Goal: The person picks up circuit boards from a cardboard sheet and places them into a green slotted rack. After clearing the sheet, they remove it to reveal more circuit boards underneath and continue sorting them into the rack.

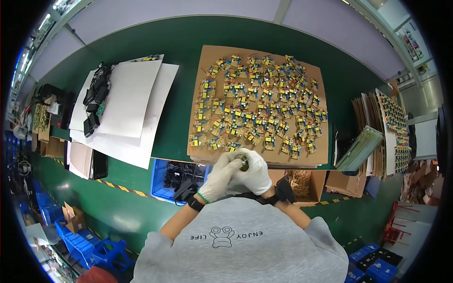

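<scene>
Both of my hands wear white knitted gloves and meet in front of my chest, at the near edge of a cardboard sheet (196, 94). My left hand (221, 175) and my right hand (255, 173) are closed around a small circuit board (244, 163). Only a dark, greenish part of it shows between the fingers; the rest is hidden. Just beyond, rows of small circuit boards (252, 94) with yellow blocks and blue and red parts cover most of the cardboard. Dark bands are strapped round both wrists.
Left on the green table (177, 104) lie white sheets (127, 94) with black adapters and cables (96, 92). Below the near edge are a blue bin (160, 181) of black parts and a carton (318, 184) of brass-coloured pieces. Stacked cardboard with boards (389, 127) stands right.
</scene>
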### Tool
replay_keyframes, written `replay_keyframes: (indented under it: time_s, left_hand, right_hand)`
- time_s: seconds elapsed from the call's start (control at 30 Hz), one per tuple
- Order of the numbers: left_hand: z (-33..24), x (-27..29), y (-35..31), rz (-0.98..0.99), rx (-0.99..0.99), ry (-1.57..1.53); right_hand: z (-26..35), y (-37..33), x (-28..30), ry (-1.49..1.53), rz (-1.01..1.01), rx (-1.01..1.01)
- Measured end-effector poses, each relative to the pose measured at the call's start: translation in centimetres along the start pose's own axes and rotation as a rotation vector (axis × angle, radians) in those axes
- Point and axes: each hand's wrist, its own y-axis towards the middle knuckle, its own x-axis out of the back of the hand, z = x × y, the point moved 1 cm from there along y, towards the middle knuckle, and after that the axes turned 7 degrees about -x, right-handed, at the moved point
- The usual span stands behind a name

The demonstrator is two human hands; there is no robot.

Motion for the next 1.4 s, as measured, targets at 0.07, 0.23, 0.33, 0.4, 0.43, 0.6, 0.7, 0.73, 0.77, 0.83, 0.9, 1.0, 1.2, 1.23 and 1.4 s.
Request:
replay_keyframes:
  time_s: [0.07, 0.23, 0.33, 0.4, 0.43, 0.6, 0.7, 0.73, 0.77, 0.83, 0.9, 1.0, 1.2, 1.23, 1.4]
  left_hand:
    - [-0.3, -0.7, 0.0, 0.051, -0.023, -0.108]
    - [-0.5, 0.1, 0.1, -0.227, -0.340, 0.823]
    - [-2.2, 0.4, 1.0, -0.274, -0.725, 1.206]
    - [-2.5, 0.3, 2.4, -0.233, -0.970, 1.376]
    - [-2.2, 0.3, 2.9, -0.238, -0.971, 1.379]
    - [-1.2, 0.8, 4.9, -0.248, -0.997, 1.567]
    - [-1.0, 0.7, 5.3, -0.284, -0.972, 1.571]
    - [-1.0, 0.6, 5.2, -0.279, -0.986, 1.547]
    - [-1.1, 0.4, 5.1, -0.275, -1.000, 1.523]
    - [-0.7, 0.1, 5.1, -0.228, -0.998, 1.561]
    - [-0.5, -0.4, 5.4, -0.164, -0.984, 1.625]
    - [-0.5, -1.4, 6.2, -0.233, -0.939, 1.622]
    - [-1.6, -2.4, 7.4, -0.424, -0.840, 1.630]
    - [-1.9, -2.6, 7.2, -0.410, -0.850, 1.621]
    - [-2.7, -6.2, 6.4, -0.431, -0.674, 1.657]
  right_hand:
    - [-0.7, 0.0, 0.9, -0.072, -0.019, -0.017]
    - [-1.5, 2.2, 4.8, -0.393, -0.073, 0.161]
    - [-1.6, 2.2, 5.0, -0.620, 0.032, 0.131]
    - [-3.3, 1.8, 4.1, -0.646, 0.021, 0.182]
    - [-4.5, 1.6, 3.6, -0.643, 0.020, 0.187]
    - [-3.1, 1.6, 3.0, -0.612, -0.030, 0.110]
    - [-2.6, 1.6, 3.0, -0.614, -0.108, 0.044]
    - [-2.6, 1.4, 3.1, -0.655, -0.087, 0.053]
    - [-2.6, 1.3, 3.2, -0.695, -0.065, 0.062]
    - [-2.5, 1.4, 3.4, -0.688, -0.014, 0.049]
    - [-3.0, 1.5, 3.0, -0.760, -0.035, 0.076]
    - [-2.9, 2.2, 3.7, -0.619, -0.018, 0.011]
    - [-3.3, 1.7, 11.5, -0.441, -0.367, 0.000]
    - [-4.4, 1.4, 13.8, -0.453, -0.377, -0.098]
    - [-10.3, -1.1, 25.4, -0.460, -0.815, -0.222]
